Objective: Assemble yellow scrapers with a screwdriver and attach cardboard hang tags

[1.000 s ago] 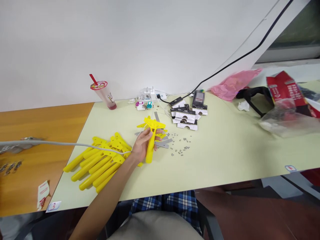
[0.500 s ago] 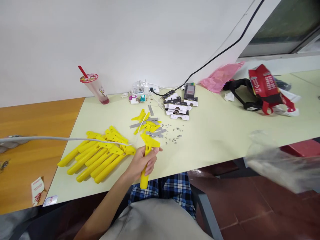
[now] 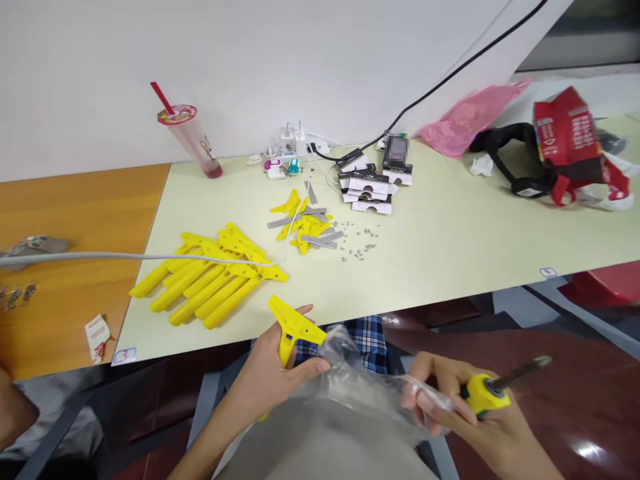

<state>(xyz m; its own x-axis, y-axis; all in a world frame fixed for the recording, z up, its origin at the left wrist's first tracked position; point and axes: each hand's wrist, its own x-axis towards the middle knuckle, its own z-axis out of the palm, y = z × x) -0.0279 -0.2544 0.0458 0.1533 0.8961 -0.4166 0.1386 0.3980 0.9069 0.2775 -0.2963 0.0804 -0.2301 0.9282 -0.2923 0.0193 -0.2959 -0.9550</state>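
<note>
Left hand (image 3: 275, 381) holding one handle (image 3: 291, 321), right hand (image 3: 475, 423) one screwdriver (image 3: 489, 392), one bag (image 3: 363, 387)

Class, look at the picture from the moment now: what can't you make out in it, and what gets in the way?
All in the head view:
- Yellow handle: its grip is mostly hidden by the left hand.
- Clear plastic bag: too blurred to tell whether anything is inside.
- Screwdriver: tip blurred; handle partly covered by the right hand.
- Small metal parts: too small for exact shape.
- Another person: mostly cut off by the left edge.
</note>
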